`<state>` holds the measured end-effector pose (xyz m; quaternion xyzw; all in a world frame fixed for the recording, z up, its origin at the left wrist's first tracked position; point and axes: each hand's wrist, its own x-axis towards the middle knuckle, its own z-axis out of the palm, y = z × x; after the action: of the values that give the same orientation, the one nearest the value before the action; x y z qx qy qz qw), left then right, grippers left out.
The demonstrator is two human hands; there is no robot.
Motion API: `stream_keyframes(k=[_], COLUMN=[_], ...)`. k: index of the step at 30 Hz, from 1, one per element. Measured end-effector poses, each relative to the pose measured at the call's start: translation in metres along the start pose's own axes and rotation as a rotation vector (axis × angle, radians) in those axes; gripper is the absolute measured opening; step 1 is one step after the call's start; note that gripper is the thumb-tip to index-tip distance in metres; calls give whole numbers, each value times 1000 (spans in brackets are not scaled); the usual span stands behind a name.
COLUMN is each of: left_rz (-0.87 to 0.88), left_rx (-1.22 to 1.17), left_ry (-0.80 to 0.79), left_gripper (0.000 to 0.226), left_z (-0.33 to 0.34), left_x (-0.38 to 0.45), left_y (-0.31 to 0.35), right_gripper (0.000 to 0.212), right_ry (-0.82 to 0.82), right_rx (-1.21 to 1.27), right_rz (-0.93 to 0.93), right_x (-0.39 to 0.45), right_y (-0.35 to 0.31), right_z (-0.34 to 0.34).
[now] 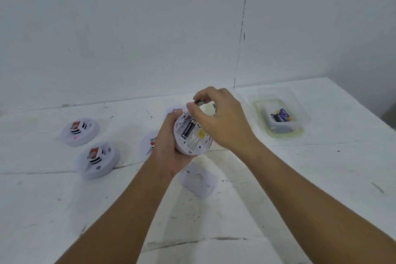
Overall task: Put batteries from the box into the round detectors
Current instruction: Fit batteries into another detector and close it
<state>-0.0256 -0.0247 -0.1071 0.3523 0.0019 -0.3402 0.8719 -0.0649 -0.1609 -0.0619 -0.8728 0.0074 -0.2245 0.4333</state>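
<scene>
Left hand (169, 152) gripping an open detector (190, 135), right hand (218, 118) pinching a battery (200, 102) above it; battery box (280, 118) lying at two o'clock, loose cover (198, 180) at six, two detectors (80, 132) at nine on the surface (300, 178).

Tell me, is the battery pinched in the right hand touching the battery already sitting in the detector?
Apart. The head view shows the pinched battery held above the seated battery, with white detector casing between them.

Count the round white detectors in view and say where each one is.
5. Two round white detectors lie at the left of the table, one is held in the left hand, and two more are partly hidden behind that hand. Others may be hidden.
</scene>
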Motion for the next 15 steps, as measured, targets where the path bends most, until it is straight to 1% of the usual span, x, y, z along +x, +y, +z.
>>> stream_keyframes(k=[4, 8, 10, 13, 15], left_rz=[-13, -36, -49, -47, -37], left_rx=[5, -2, -16, -14, -6], left_ry=[-38, -6, -1, -13, -27], left_gripper=[27, 38, 40, 46, 43], left_z=[-15, -33, -38, -38, -38], left_x=[-15, -24, -29, -35, -38], left_y=[-2, -6, -5, -2, 0], right_gripper=[13, 13, 16, 28, 31], right_ry=[-42, -56, -37, -5, 31], right_rx=[156, 269, 299, 297, 296], right_rz=[-20, 21, 28, 41, 40], right_x=[-36, -61, -70, -78, -81], right_y=[-5, 1, 0, -3, -6], right_z=[13, 30, 38, 49, 56])
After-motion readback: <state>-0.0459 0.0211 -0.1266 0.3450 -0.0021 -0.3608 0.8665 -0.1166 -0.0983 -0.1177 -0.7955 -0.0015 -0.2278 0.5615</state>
